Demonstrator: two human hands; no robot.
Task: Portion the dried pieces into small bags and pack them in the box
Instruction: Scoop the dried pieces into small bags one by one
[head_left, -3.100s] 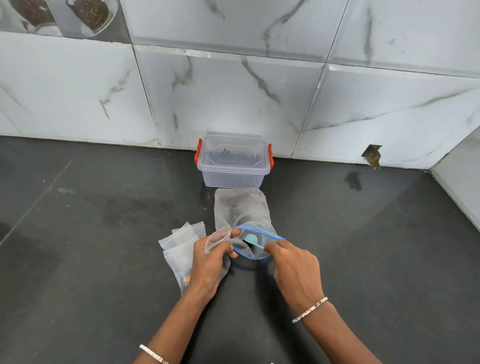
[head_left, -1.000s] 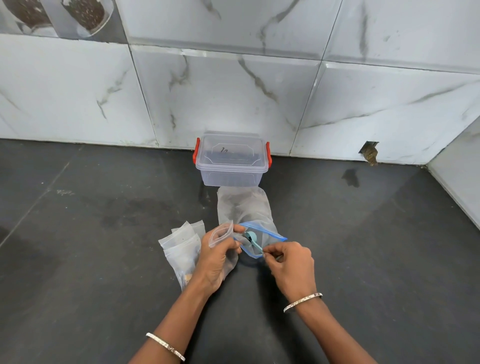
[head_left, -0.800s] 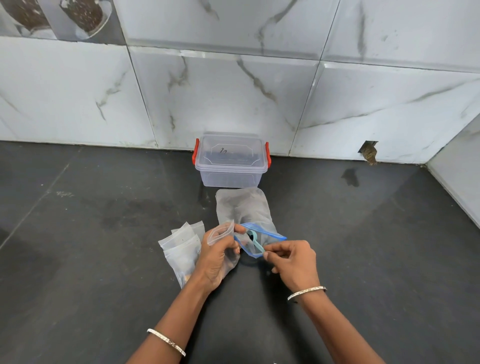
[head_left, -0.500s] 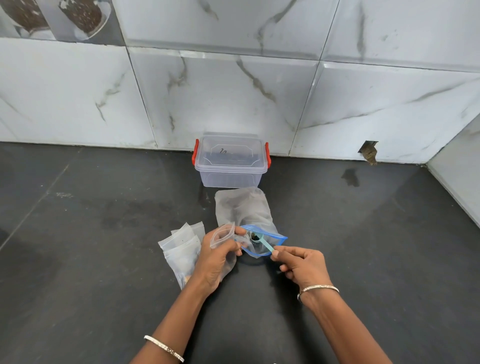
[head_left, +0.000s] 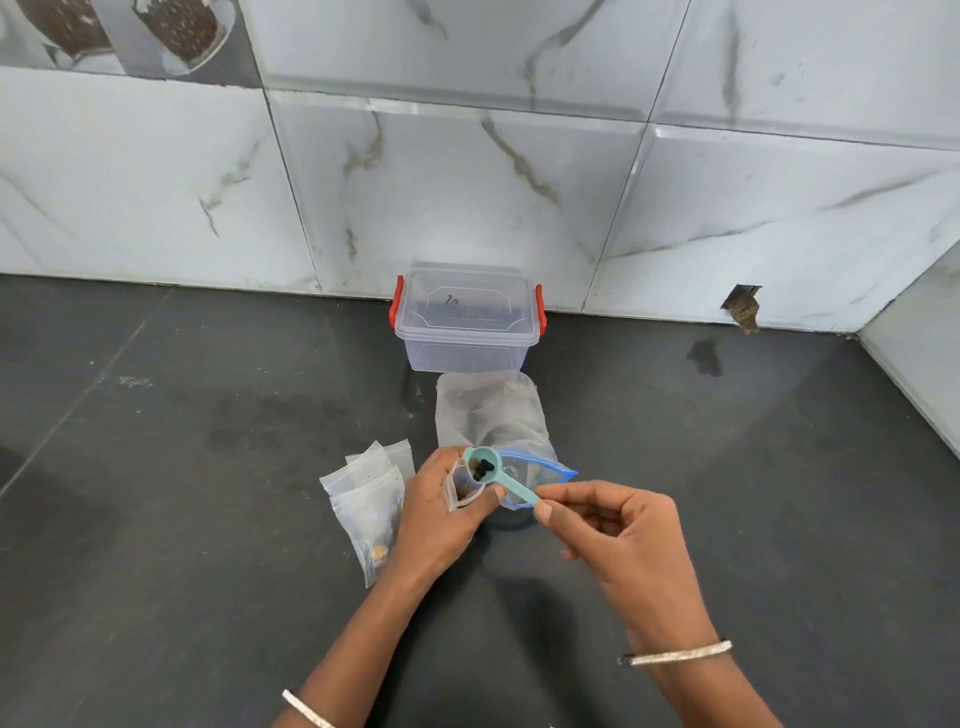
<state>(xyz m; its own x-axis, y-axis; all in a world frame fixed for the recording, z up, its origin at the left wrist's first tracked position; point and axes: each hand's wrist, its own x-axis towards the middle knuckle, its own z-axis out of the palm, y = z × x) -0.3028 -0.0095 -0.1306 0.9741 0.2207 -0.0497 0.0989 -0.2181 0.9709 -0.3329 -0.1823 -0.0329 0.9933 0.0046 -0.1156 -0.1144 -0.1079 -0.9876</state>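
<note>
My left hand (head_left: 436, 514) grips a small clear bag (head_left: 461, 488) with its mouth held open. My right hand (head_left: 618, 535) pinches the handle of a light-blue scoop (head_left: 511, 486). The scoop's bowl holds a few dark dried pieces (head_left: 482, 469) and hovers right over the small bag's mouth. Behind the scoop lies a large zip bag (head_left: 493, 415) with a blue rim, its mouth open toward me. A clear plastic box (head_left: 466, 325) with red latches and its lid on stands by the wall.
Several small clear bags (head_left: 371, 499) lie in a loose pile on the dark counter (head_left: 208, 467), just left of my left hand. A marble-tiled wall (head_left: 467, 171) runs along the back, and a side wall closes the far right corner.
My right hand drew the scoop out of the large zip bag and carried it left, over the small bag's mouth. My left hand kept holding the small bag.
</note>
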